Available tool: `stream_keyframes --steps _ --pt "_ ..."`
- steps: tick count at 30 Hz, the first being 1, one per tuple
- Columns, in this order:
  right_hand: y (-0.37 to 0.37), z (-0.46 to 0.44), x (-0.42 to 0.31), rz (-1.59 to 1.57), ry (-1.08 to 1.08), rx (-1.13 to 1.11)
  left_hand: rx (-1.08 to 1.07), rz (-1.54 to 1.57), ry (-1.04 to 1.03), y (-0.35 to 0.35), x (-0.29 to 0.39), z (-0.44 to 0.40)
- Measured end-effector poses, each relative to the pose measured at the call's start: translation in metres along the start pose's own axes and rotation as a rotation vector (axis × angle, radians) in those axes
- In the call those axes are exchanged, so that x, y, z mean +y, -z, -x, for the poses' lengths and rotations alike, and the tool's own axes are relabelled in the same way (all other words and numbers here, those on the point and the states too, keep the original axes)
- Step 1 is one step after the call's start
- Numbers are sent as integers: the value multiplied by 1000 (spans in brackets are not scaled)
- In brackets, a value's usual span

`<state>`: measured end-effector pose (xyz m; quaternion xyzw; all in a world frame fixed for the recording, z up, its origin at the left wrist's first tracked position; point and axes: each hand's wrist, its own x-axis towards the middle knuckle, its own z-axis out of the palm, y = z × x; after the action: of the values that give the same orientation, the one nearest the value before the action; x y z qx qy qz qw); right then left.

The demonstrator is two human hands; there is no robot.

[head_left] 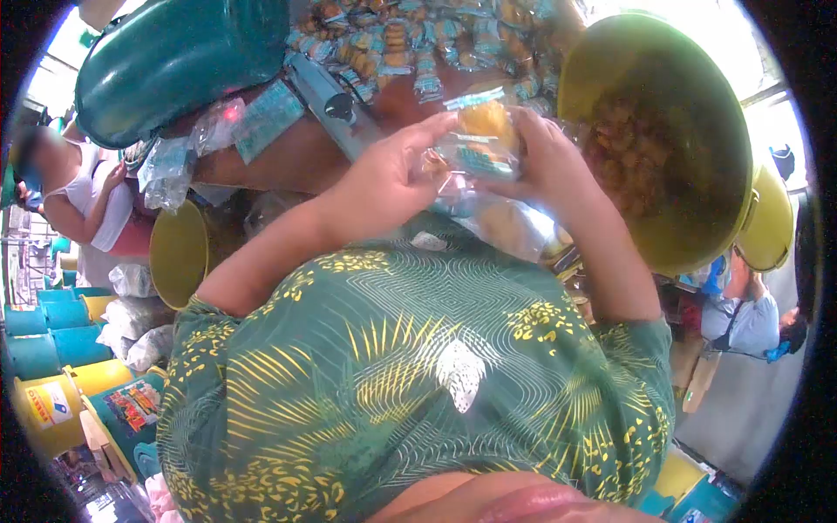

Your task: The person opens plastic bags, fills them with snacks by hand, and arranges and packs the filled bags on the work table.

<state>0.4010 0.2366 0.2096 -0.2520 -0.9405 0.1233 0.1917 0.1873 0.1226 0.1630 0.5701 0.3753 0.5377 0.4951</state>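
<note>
Between my two hands is a clear plastic snack packet (485,131) with blue-green print and a yellow-brown piece inside. My left hand (388,179) grips its left side with the thumb and fingers. From the other side my right hand (554,166) closes on it, some fingers hidden behind the plastic. Many similar filled packets (392,57) lie across the brown table beyond my hands. Close to my right hand stands a large yellow tub (697,235) with brown snack pieces (623,148) in it.
A grey-blue bar-shaped device (327,100) lies left of the packets, near flat printed bags (266,122). A large teal tub (183,65) tilts at upper left; a yellow bucket (179,253) is below. Other people (83,192) are at both sides.
</note>
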Motion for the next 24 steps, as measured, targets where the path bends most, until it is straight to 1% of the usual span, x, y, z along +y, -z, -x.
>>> stream_keyframes --steps 2,3,6,8,9,11,12,14,17,18,21,24 --pt "17 7 -19 104 29 -26 -33 -13 39 -1 -1 0" --pt "18 7 -23 118 21 -93 -55 -20 61 -1 0 0" --pt "15 2 -30 218 26 -303 -21 -55 63 -7 4 -2" --pt "-3 0 -31 336 56 -469 -18 -259 -55 -12 3 -3" --pt "-9 2 -33 353 51 -476 -21 -361 -110 -14 5 0" --pt "-14 1 -31 393 45 -487 -51 -495 -81 -11 17 0" --pt "-7 5 -32 332 76 -368 -62 -563 -67 -8 23 1" --pt "21 16 -34 211 145 -132 -70 -598 -120 4 15 3" --pt "48 20 -36 108 221 -206 -32 -721 -142 19 18 12" --pt "40 24 -25 30 314 -165 -15 -775 -144 21 22 14" --pt "30 32 1 148 302 -219 -64 -966 -242 18 44 19" --pt "33 31 13 203 307 -226 -226 -1249 -99 18 60 23"
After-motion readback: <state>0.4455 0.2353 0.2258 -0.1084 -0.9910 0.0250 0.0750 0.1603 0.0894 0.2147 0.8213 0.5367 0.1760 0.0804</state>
